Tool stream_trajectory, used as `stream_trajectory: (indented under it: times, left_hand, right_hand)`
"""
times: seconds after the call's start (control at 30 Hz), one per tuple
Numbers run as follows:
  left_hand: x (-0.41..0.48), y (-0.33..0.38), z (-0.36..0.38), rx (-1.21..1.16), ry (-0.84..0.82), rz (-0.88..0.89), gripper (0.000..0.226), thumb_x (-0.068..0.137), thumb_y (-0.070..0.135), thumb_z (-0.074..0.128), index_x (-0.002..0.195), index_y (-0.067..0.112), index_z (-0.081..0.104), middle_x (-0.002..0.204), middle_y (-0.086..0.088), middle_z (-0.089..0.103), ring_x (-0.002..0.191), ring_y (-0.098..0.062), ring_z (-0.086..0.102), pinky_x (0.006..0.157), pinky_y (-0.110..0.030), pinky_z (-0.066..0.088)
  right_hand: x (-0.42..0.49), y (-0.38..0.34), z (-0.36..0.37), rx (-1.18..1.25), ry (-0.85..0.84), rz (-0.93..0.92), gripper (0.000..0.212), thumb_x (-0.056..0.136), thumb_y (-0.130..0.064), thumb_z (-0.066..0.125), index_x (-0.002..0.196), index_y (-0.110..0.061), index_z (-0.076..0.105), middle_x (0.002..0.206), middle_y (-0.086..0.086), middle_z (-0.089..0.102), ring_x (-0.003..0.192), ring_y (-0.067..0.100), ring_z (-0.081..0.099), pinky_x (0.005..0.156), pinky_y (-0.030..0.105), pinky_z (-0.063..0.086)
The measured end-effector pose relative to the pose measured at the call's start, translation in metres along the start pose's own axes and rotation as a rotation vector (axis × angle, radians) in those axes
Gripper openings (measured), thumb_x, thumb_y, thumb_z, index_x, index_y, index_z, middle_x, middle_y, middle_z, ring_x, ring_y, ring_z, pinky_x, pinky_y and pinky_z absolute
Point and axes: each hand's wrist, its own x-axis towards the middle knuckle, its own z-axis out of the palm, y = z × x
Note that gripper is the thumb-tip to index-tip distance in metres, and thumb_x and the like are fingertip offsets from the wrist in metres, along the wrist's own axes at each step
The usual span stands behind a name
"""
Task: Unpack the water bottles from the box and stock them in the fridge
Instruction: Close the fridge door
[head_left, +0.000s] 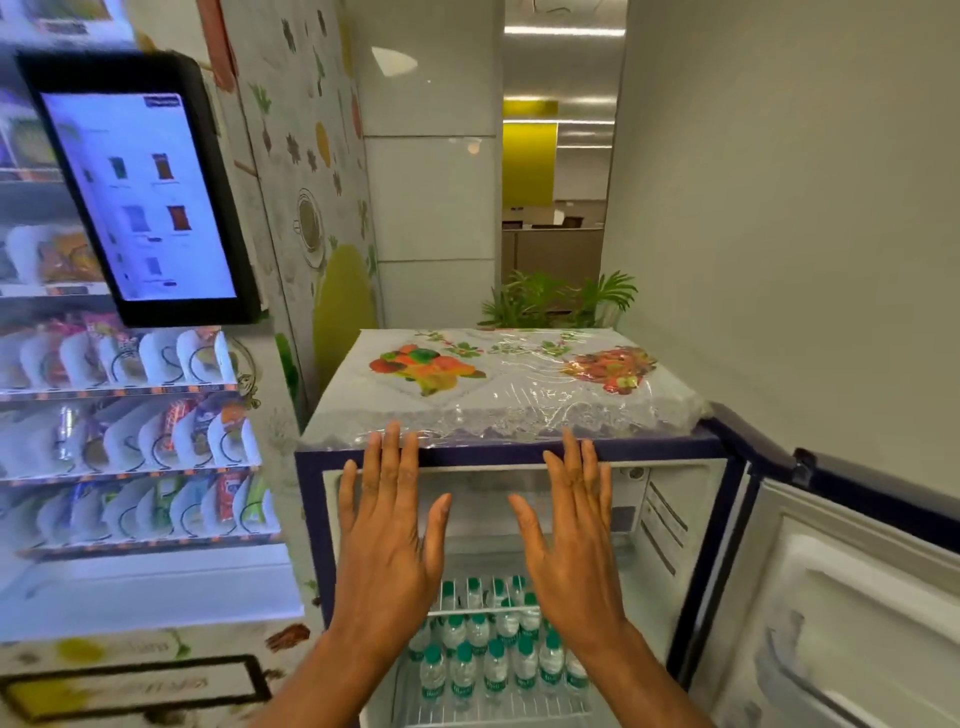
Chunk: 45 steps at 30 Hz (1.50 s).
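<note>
A small dark-blue fridge (511, 453) stands in front of me with its door (831, 582) swung open to the right. Inside, several small water bottles (496, 660) with green caps stand upright in rows on the wire shelves. My left hand (387, 535) and my right hand (571, 540) are both held flat in front of the fridge opening, backs toward me, fingers spread and pointing up. Neither hand holds anything. No box is in view.
A plastic-wrapped floral cloth (509, 379) covers the fridge top. A snack vending machine (124, 426) with a lit touchscreen (137, 192) stands at the left. Green plants (556, 299) sit behind the fridge, a white wall runs along the right, and a corridor leads away beyond.
</note>
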Motion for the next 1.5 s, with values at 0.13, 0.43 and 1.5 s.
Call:
stream_trajectory:
  times: [0.13,0.43,1.5]
  left_hand:
    - [-0.009,0.007,-0.052,-0.080,-0.009,0.031,0.069,0.107,0.046,0.035,0.166,0.016,0.014,0.175,-0.002,0.007,0.161,-0.018,0.004,0.128,-0.047,0.008]
    - [-0.044,0.020,-0.176,-0.250,-0.039,0.102,0.068,0.109,0.042,0.038,0.166,0.014,0.015,0.175,-0.003,0.005,0.161,-0.018,0.000,0.130,-0.047,0.007]
    - [-0.106,0.304,-0.156,-0.534,-0.244,0.314,0.068,0.108,0.049,0.035,0.167,0.021,0.013,0.175,0.003,0.004,0.161,-0.012,-0.001,0.131,-0.040,0.001]
  right_hand:
    - [-0.018,-0.044,-0.040,0.004,0.013,0.030,0.063,0.101,-0.036,0.053,0.154,-0.015,0.027,0.165,-0.006,0.003,0.152,0.017,-0.004,0.123,0.047,0.009]
    - [-0.074,-0.131,-0.143,-0.073,0.110,0.095,0.056,0.101,-0.043,0.043,0.148,-0.014,0.039,0.165,-0.002,0.010,0.152,0.015,0.000,0.123,0.047,0.009]
    - [-0.202,0.033,-0.435,-0.335,0.293,0.332,0.055,0.100,-0.046,0.041,0.146,-0.015,0.041,0.164,-0.003,0.013,0.152,0.012,0.000,0.123,0.047,0.012]
